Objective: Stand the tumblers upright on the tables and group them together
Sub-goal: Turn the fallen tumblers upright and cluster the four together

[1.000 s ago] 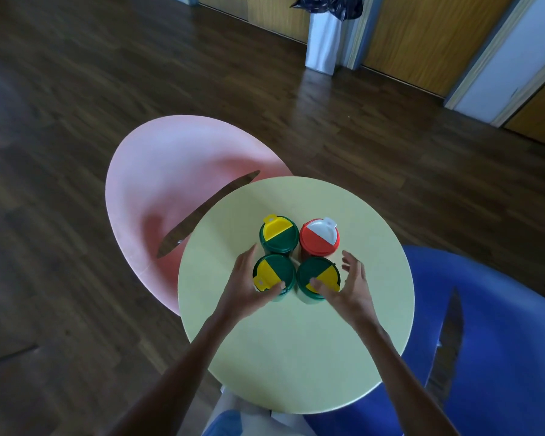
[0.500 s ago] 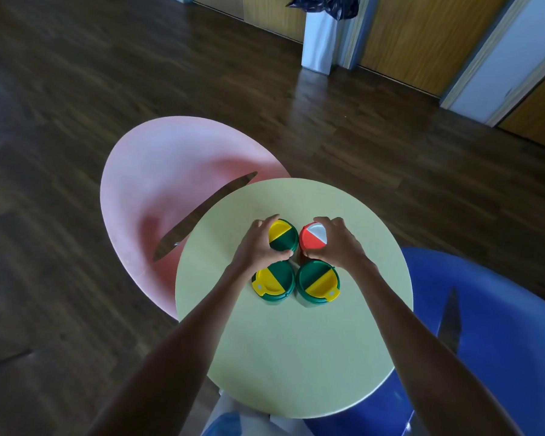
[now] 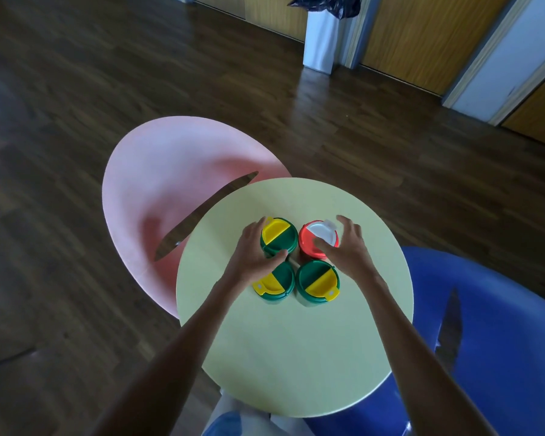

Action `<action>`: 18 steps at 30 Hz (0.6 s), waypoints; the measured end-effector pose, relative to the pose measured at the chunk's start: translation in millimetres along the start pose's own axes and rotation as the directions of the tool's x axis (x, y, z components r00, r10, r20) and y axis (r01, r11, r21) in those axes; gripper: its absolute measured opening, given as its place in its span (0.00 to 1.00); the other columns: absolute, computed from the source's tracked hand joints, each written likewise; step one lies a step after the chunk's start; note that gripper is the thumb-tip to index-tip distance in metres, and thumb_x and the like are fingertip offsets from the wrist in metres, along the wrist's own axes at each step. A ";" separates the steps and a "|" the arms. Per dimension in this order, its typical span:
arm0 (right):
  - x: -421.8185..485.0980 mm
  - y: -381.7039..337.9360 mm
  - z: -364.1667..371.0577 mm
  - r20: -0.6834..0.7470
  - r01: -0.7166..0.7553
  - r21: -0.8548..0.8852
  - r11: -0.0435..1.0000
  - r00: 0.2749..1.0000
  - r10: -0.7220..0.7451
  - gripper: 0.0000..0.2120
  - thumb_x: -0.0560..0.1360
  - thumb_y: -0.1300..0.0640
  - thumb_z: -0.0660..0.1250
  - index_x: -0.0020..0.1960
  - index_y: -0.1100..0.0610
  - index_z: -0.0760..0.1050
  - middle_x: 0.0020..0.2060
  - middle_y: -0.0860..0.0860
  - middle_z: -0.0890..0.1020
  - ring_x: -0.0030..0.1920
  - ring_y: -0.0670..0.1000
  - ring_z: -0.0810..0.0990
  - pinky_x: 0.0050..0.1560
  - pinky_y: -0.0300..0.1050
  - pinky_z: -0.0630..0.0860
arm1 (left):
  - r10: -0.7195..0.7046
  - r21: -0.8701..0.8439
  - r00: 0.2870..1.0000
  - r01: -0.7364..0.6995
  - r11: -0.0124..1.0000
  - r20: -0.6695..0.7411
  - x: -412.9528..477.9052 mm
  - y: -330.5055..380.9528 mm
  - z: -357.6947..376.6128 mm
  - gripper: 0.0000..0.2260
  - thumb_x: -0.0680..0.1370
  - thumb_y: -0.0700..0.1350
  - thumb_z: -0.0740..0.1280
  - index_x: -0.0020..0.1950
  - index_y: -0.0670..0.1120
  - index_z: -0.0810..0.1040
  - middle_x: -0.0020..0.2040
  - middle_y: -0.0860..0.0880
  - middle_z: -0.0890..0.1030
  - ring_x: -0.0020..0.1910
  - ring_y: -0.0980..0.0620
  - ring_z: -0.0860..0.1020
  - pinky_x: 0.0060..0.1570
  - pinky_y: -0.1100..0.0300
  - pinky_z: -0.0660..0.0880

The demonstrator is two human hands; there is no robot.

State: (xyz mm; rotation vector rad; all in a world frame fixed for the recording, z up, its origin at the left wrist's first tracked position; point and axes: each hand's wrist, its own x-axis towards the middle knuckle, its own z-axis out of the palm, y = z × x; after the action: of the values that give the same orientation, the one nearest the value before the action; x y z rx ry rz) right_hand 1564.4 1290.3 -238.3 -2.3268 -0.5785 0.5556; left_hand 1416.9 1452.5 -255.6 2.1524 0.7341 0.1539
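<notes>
Four tumblers stand upright in a tight square on the round pale yellow table (image 3: 296,357). At the far left is a green tumbler with a yellow-and-green lid (image 3: 279,236); my left hand (image 3: 250,258) curls around its left and near side, thumb against it. The red tumbler with a white-and-red lid (image 3: 315,247) stands far right. My right hand (image 3: 348,250) hovers at its right edge with fingers spread, the thumb lying over the lid. Two more green tumblers, near left (image 3: 277,283) and near right (image 3: 317,281), stand untouched.
A pink shell chair (image 3: 170,184) sits partly under the table's left side, a blue one (image 3: 501,341) under its right. A white bin with a dark bag (image 3: 320,42) stands by wooden doors at the back. Dark wood floor lies all around.
A second ago both hands were at the two near tumblers. They moved onto the two far ones, and now the right hand has opened and drawn back off the red tumbler.
</notes>
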 end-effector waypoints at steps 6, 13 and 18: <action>-74.8 29.7 17.8 -0.047 -0.067 0.217 0.974 0.996 0.079 0.44 0.62 0.43 0.78 0.70 0.55 0.62 0.63 0.49 0.67 0.62 0.49 0.71 0.59 0.50 0.74 | 0.108 -0.142 0.994 -0.109 0.984 -0.014 -73.7 -20.4 7.5 0.39 0.65 0.52 0.75 0.70 0.63 0.57 0.64 0.71 0.62 0.64 0.69 0.63 0.60 0.73 0.65; -87.9 34.2 29.6 -0.023 0.058 0.117 0.992 0.998 -0.055 0.38 0.63 0.54 0.79 0.67 0.56 0.65 0.59 0.50 0.70 0.52 0.45 0.70 0.47 0.29 0.68 | 0.016 -0.153 0.997 -0.027 0.988 -0.070 -76.1 -29.2 27.1 0.39 0.66 0.49 0.77 0.73 0.50 0.61 0.63 0.56 0.69 0.62 0.64 0.68 0.55 0.73 0.68; -85.5 35.3 28.2 -0.030 0.071 0.127 0.989 0.997 -0.068 0.36 0.63 0.55 0.78 0.66 0.57 0.65 0.58 0.50 0.70 0.52 0.45 0.70 0.44 0.24 0.65 | 0.010 -0.174 0.996 -0.025 0.984 -0.087 -76.4 -25.7 29.3 0.39 0.66 0.49 0.77 0.73 0.50 0.61 0.63 0.57 0.68 0.60 0.69 0.67 0.52 0.79 0.67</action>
State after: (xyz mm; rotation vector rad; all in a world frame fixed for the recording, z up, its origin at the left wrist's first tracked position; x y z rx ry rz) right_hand 1489.1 1234.5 -262.2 -2.1810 -0.5924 0.5144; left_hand 1352.8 1402.7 -283.2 1.9948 0.7236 0.3110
